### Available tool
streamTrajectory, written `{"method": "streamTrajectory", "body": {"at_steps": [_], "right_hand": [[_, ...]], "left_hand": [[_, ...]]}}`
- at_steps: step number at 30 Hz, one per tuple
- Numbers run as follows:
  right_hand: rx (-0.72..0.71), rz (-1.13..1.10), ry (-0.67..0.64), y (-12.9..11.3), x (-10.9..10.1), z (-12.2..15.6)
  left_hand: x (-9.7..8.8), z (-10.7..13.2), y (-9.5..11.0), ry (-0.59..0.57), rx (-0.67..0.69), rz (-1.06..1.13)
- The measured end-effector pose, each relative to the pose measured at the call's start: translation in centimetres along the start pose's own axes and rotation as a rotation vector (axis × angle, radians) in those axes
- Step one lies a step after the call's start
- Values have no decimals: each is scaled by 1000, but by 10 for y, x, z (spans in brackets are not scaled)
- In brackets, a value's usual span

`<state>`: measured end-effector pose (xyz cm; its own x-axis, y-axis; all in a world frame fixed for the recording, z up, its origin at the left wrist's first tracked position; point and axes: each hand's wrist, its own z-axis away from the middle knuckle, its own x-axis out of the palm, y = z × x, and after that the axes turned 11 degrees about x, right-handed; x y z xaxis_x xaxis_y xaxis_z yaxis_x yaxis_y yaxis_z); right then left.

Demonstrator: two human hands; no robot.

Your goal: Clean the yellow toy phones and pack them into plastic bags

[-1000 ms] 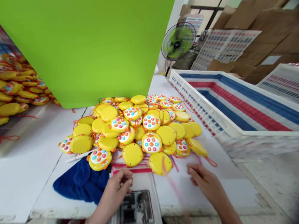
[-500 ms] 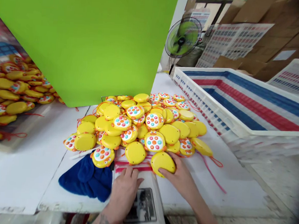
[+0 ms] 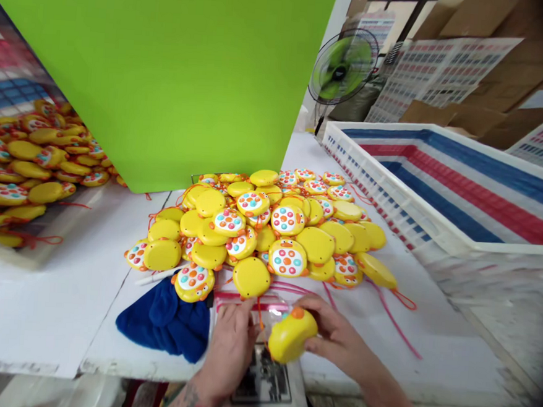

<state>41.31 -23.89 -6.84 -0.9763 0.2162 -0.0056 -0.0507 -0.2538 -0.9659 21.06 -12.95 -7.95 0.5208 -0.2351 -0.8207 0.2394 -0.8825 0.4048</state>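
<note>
Clock positions take the held toy as centre, with 12 at the far side.

Right hand [image 3: 339, 341], 3 o'clock: gripping one yellow duck toy [image 3: 292, 336] by its edge, thumb on the near side, above the desk [image 3: 450, 349]. The toy is tilted, plain back outward; this edge grip presumably leaves the orange cord [image 3: 261, 317] side free.

Left hand [image 3: 231, 343], 9 o'clock: fingers curled beside the cord, over a clear plastic bag [image 3: 298, 391]. The bag lies at the near edge, probably for easy reach by both hands.

The toy pile [image 3: 317, 245] stands at 11 to 12 o'clock, likely kept within arm's reach. Blue plush cloth [image 3: 165, 320]: 9 o'clock, beyond the left hand. White crate [image 3: 482, 246] with striped lining: 2 o'clock.

Limits of view: the held toy's button face is mostly turned away. Whether the left fingertips pinch cord or bag cannot be told. The forearm covers part of the bag's dark printed panel [image 3: 282, 384]. The green board [image 3: 168, 84] hides part of the second toy heap [image 3: 32, 162], 10 o'clock, which the frame also cuts off.
</note>
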Motion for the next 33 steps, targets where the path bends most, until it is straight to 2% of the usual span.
{"method": "streamTrajectory", "body": {"at_steps": [2,4,6,10,17,20,22,25,27,28,31,33], "right_hand": [[-27,-77,49,2,5,-4],[-58,-156,189,4,10,-10],[-78,-117,293,4,16,-18],[-104,175,275,-3,27,-27],[-173,470,265,-23,44,-37],[-198,601,200,-28,51,-38],[-231,628,204,-27,52,-36],[-249,628,411,-19,47,-31],[-187,638,541,-12,43,-28],[-142,631,550,-8,41,-26],[-39,504,423,-2,43,-24],[-27,382,392,0,49,-24]], "left_hand": [[-4,-1,3,-67,46,2],[-6,-3,5,-117,108,-5],[-7,-3,6,-118,157,-9],[-7,-3,6,-45,183,11],[-11,0,6,106,167,-15],[-11,0,6,129,121,-24],[-11,-1,5,139,66,-31],[-12,-4,4,95,-22,67],[-14,-7,3,42,-77,192],[-16,-9,3,16,-99,251],[-22,-16,3,-50,-135,362],[-27,-19,4,-107,-176,374]]}}
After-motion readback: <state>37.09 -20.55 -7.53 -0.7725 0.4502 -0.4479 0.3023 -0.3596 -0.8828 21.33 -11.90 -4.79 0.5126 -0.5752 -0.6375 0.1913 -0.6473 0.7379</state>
